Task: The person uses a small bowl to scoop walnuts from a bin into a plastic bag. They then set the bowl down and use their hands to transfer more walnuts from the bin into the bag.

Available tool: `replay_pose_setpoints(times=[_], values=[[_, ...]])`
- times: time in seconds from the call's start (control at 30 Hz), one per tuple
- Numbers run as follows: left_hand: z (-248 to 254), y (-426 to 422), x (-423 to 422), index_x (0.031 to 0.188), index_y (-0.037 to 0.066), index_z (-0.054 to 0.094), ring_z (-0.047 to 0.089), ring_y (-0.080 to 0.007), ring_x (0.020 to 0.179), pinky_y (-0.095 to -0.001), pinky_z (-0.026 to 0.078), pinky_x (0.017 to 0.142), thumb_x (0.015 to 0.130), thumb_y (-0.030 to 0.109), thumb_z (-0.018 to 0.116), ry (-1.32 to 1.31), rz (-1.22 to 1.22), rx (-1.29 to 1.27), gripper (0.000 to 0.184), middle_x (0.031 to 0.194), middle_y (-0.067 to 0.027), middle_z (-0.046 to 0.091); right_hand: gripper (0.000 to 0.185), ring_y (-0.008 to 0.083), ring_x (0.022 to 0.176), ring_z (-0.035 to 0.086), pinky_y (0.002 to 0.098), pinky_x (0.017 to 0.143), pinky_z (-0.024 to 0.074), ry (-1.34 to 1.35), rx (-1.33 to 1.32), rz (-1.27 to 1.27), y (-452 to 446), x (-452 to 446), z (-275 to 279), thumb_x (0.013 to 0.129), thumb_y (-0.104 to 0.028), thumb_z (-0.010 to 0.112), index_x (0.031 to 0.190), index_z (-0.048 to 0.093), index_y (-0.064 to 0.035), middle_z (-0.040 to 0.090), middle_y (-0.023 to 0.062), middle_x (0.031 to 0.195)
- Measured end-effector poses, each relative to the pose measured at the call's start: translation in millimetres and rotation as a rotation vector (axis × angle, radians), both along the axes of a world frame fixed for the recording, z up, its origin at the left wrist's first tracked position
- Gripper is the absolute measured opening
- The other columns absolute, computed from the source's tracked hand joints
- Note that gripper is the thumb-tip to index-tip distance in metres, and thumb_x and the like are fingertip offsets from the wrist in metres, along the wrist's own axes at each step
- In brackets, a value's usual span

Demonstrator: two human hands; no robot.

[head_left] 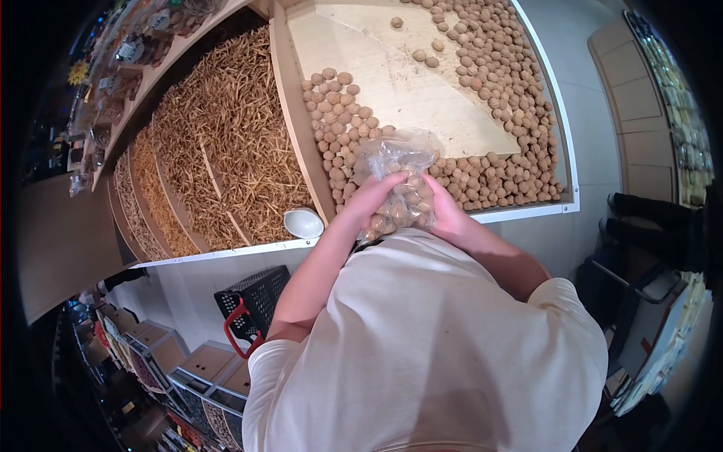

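Here, your left hand and right hand turn inward, both grasping the bag between them at the near edge of the bin. It's clear, crinkled plastic, bulging with round nuts. A white scoop sits left, by the dried strips; a black basket stands nearby.

One head-worn view looks steeply down over the shirt, close above the hands, and forward across the walnut bin from its near edge.
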State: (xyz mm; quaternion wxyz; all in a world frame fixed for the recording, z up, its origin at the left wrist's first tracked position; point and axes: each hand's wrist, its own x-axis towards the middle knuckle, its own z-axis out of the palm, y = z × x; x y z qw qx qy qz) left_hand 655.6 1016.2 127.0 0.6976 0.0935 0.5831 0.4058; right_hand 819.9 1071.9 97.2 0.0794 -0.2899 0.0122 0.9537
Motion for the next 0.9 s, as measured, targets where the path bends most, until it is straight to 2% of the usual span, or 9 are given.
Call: replay_pose_setpoints(times=[0.1, 0.2, 0.27, 0.37, 0.5, 0.57, 0.67, 0.9], values=[[10.7, 8.2, 10.2, 0.13, -0.001, 0.05, 0.061, -0.0211, 0.106, -0.035, 0.053, 0.086, 0.089, 0.031, 0.063, 0.07, -0.089, 0.011, 0.054, 0.117, -0.0123, 0.061, 0.045, 0.0258, 0.111, 0.059, 0.0455, 0.094, 0.0493, 0.034, 0.012, -0.057, -1.9, 13.0, -10.7, 0.1, -0.042, 0.038, 0.129, 0.051, -0.009, 0.06, 0.0097, 0.123], [20.2, 13.2, 17.6, 0.13, 0.001, 0.05, 0.059, -0.0204, 0.108, -0.0346, 0.049, 0.089, 0.088, 0.03, 0.064, 0.047, -0.135, 0.047, 0.053, 0.118, -0.0112, 0.06, 0.047, 0.0269, 0.11, 0.06, 0.0459, 0.094, 0.0491, -0.047, -0.008, -0.095, -5.3, 21.4, -7.9, 0.099, -0.043, 0.038, 0.128, 0.052, -0.0091, 0.06, 0.0099, 0.122], [24.8, 17.0, 20.7, 0.13, 0.002, 0.051, 0.059, -0.0196, 0.106, -0.033, 0.048, 0.09, 0.088, 0.029, 0.066, 0.155, -0.23, 0.113, 0.053, 0.119, -0.0103, 0.06, 0.048, 0.0274, 0.109, 0.059, 0.0467, 0.093, 0.0487, -0.064, 0.088, -0.17, -6.8, 26.0, 0.0, 0.098, -0.044, 0.038, 0.129, 0.052, -0.0094, 0.06, 0.0103, 0.122], [36.1, 18.0, 25.0, 0.13, 0.002, 0.051, 0.059, -0.0189, 0.105, -0.0318, 0.046, 0.091, 0.087, 0.029, 0.067, 0.12, -0.245, 0.165, 0.053, 0.119, -0.0102, 0.061, 0.049, 0.0272, 0.109, 0.059, 0.0476, 0.093, 0.0484, -0.14, 0.095, -0.184, -7.7, 30.2, -0.4, 0.098, -0.044, 0.038, 0.129, 0.051, -0.0097, 0.059, 0.011, 0.122], [20.8, 17.5, 23.6, 0.13, 0.002, 0.05, 0.06, -0.0191, 0.106, -0.0323, 0.048, 0.09, 0.088, 0.03, 0.066, 0.135, -0.215, 0.173, 0.053, 0.119, -0.0103, 0.061, 0.048, 0.0266, 0.109, 0.059, 0.0473, 0.093, 0.0486, -0.15, 0.097, -0.153, -8.4, 27.1, -4.5, 0.097, -0.045, 0.04, 0.129, 0.052, -0.0099, 0.06, 0.011, 0.122], [26.3, 19.5, 20.5, 0.131, 0.002, 0.049, 0.06, -0.0196, 0.107, -0.0331, 0.05, 0.088, 0.089, 0.032, 0.064, 0.076, -0.183, 0.003, 0.054, 0.12, -0.0106, 0.06, 0.047, 0.0261, 0.109, 0.06, 0.0459, 0.092, 0.0495, -0.196, 0.064, -0.14, -7.6, 20.8, -2.1, 0.097, -0.045, 0.042, 0.128, 0.053, -0.0101, 0.06, 0.0108, 0.121], [-7.6, 14.0, 12.0, 0.132, 0.002, 0.048, 0.06, -0.0201, 0.107, -0.0338, 0.051, 0.087, 0.09, 0.032, 0.062, 0.082, -0.176, 0.061, 0.054, 0.122, -0.0108, 0.059, 0.047, 0.0256, 0.108, 0.06, 0.0442, 0.091, 0.0504, -0.171, 0.082, -0.108, -8.3, 17.0, -25.7, 0.096, -0.045, 0.045, 0.127, 0.054, -0.0105, 0.061, 0.0103, 0.119], [-2.6, 4.7, 7.8, 0.134, 0.002, 0.047, 0.057, -0.0201, 0.111, -0.0335, 0.048, 0.093, 0.09, 0.032, 0.062, 0.153, -0.125, 0.097, 0.056, 0.124, -0.0112, 0.058, 0.048, 0.025, 0.106, 0.062, 0.0439, 0.09, 0.0514, -0.133, 0.035, -0.066, -7.2, 7.6, -7.4, 0.097, -0.045, 0.045, 0.128, 0.053, -0.0095, 0.061, 0.0104, 0.119]])
